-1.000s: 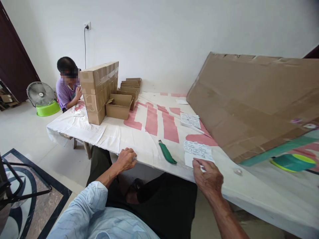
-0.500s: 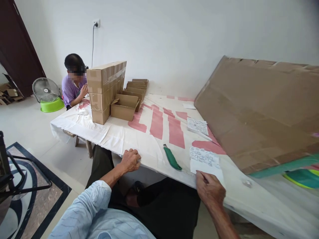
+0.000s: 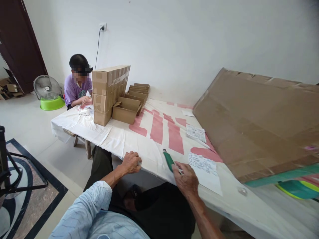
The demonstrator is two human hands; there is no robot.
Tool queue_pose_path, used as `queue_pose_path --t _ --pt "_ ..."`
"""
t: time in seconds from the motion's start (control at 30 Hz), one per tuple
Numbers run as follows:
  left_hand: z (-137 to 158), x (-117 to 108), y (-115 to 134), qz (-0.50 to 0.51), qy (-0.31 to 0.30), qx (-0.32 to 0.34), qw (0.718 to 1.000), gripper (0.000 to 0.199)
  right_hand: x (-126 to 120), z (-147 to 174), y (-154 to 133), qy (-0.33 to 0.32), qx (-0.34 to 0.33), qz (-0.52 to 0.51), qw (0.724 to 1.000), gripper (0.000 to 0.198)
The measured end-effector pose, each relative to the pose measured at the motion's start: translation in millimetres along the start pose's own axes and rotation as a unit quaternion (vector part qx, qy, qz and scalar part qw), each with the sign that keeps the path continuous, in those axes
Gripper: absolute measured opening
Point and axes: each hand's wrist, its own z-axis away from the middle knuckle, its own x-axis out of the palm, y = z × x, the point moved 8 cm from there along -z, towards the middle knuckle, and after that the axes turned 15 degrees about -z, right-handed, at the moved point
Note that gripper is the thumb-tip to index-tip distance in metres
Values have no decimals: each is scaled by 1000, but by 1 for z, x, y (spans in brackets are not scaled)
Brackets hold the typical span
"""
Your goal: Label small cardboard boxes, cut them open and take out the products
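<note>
A green utility knife (image 3: 168, 160) lies on the cloth-covered table (image 3: 154, 157), its narrow tip pointing away from me. My right hand (image 3: 186, 179) is at its near end, with curled fingers closed around that end and covering it. Beside this hand lies a white sheet of small printed outlines (image 3: 205, 171), its lower part blank. My left hand (image 3: 131, 162) rests at the front table edge with its fingers curled in. A small pale bit shows at its fingertips, too little to name.
Taped cardboard boxes (image 3: 101, 103) are stacked at the left, beside a row of open boxes (image 3: 126, 111). A large cardboard panel (image 3: 256, 122) leans at the right. Another printed stack (image 3: 196, 132) lies nearby. Across the table sits a person in purple (image 3: 77, 86).
My right hand has moved left from the printed sheet's near edge to the utility knife. My left hand stays at the table edge. The other person's hand has lowered to the table.
</note>
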Motion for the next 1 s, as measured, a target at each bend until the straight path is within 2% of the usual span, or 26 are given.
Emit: queue_pose_path --t 0.1,0.2,0.33,0.5,0.63,1.0 --pt "2 3 0 8 0 -5 1000 24 27 0 -12 -33 -23 26 999 50" --pt "2 4 0 15 -1 -6 1000 25 38 3 -11 -42 -44 48 997 48" --pt "2 3 -1 22 -3 -6 1000 24 37 3 -2 -32 -56 54 996 39" --pt "2 3 0 26 -5 -5 1000 25 37 1 14 -29 -23 98 995 33" --pt "2 3 -1 24 -8 -6 1000 25 39 1 19 -24 -15 91 995 27" --pt "1 0 -2 17 -20 0 1000 29 48 13 -3 -13 -65 24 998 22"
